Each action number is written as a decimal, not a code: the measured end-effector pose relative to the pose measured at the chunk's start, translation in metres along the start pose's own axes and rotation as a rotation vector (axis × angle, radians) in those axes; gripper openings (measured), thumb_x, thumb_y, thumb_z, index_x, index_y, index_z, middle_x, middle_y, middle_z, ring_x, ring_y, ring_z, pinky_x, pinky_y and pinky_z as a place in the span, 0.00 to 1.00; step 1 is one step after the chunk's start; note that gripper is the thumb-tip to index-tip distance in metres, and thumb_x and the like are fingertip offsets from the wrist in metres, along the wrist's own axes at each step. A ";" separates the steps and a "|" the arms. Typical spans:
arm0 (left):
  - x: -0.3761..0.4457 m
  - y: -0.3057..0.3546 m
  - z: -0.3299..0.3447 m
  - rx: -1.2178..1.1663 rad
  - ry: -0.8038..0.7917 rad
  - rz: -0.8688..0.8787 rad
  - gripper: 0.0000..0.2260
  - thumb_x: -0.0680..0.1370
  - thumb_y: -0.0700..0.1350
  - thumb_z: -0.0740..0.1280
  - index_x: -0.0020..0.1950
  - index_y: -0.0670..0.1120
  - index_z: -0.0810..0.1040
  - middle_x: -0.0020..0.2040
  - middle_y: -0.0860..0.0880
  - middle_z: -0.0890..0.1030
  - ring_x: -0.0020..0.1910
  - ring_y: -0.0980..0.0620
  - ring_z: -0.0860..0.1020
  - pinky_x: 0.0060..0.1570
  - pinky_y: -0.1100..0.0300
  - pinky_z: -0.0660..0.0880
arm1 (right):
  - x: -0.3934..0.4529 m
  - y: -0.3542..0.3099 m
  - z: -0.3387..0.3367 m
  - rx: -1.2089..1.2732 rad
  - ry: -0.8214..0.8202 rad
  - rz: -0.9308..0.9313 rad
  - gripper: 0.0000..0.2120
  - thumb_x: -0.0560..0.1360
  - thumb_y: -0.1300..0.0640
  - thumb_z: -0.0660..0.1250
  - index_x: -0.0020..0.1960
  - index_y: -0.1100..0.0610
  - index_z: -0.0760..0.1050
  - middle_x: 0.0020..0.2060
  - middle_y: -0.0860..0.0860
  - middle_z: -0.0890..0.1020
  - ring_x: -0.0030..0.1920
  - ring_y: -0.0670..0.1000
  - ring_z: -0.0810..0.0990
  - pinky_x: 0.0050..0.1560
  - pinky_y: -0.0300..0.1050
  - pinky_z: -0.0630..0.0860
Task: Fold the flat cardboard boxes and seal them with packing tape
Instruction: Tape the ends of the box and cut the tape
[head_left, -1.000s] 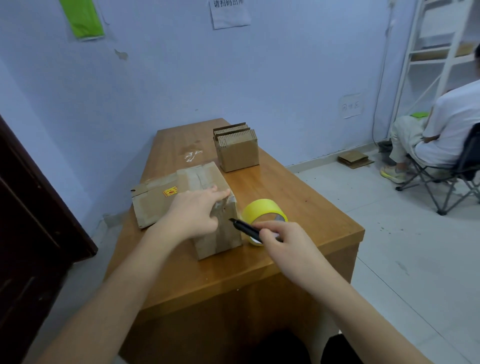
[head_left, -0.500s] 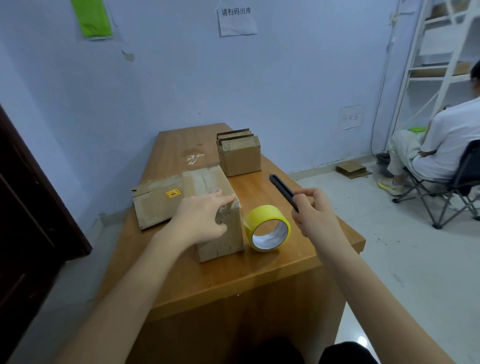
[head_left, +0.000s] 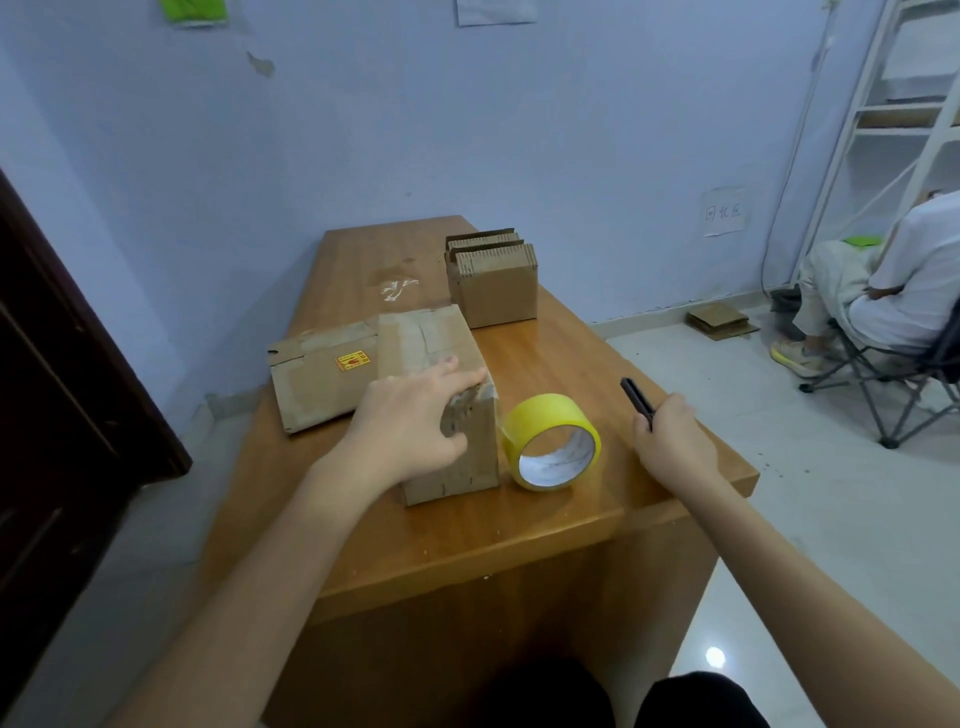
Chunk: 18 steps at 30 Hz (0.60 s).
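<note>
A folded brown cardboard box (head_left: 431, 343) stands on the wooden table (head_left: 561, 525), its top taped over. My left hand (head_left: 410, 421) lies on the box's near top corner, fingers spread over the top and the thumb down the front face. A yellow roll of packing tape (head_left: 550, 441) stands on edge right beside the box, touching its right side. To the right of the roll, near the table's edge, my right hand (head_left: 675, 441) grips a slim black cutter (head_left: 636, 397) that points up and away.
A flat worn carton (head_left: 317, 379) lies behind and to the left of the box. A stack of flat cardboard boxes (head_left: 493, 280) stands on edge further back. A person sits on a folding chair (head_left: 883, 384) at the right. A dark door (head_left: 62, 395) is at the left.
My right hand lifted the black cutter off the tape roll and swung it to the right, then lowered it near the table's right edge. My left hand stayed on the box.
</note>
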<state>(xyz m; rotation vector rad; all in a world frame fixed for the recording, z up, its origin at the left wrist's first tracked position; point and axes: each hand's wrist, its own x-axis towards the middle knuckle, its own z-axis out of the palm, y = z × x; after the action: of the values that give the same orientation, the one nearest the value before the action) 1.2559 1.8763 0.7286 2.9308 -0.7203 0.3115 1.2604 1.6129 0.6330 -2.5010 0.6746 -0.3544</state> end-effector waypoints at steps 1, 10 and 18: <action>0.000 0.000 0.001 -0.012 0.007 0.001 0.30 0.74 0.50 0.65 0.73 0.64 0.59 0.76 0.56 0.59 0.71 0.49 0.66 0.62 0.53 0.68 | 0.001 0.002 0.004 -0.049 0.004 -0.011 0.17 0.82 0.53 0.55 0.63 0.65 0.63 0.58 0.61 0.71 0.50 0.62 0.77 0.40 0.49 0.69; -0.003 0.000 0.004 -0.010 0.052 0.025 0.30 0.75 0.50 0.65 0.74 0.63 0.57 0.76 0.57 0.57 0.72 0.54 0.63 0.61 0.56 0.67 | 0.002 0.009 0.019 -0.247 0.121 -0.134 0.09 0.80 0.54 0.56 0.50 0.61 0.66 0.54 0.60 0.71 0.55 0.60 0.71 0.45 0.47 0.64; 0.000 0.001 0.004 0.013 0.108 0.040 0.27 0.74 0.50 0.64 0.72 0.62 0.62 0.75 0.56 0.62 0.71 0.55 0.65 0.57 0.59 0.69 | 0.001 -0.021 0.000 -0.035 0.266 -0.347 0.12 0.75 0.60 0.64 0.52 0.69 0.74 0.59 0.65 0.71 0.56 0.65 0.72 0.53 0.53 0.68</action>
<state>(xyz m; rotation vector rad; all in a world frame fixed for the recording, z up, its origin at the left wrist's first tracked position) 1.2560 1.8750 0.7244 2.8884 -0.7653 0.4756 1.2692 1.6283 0.6452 -2.6284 0.3409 -0.8186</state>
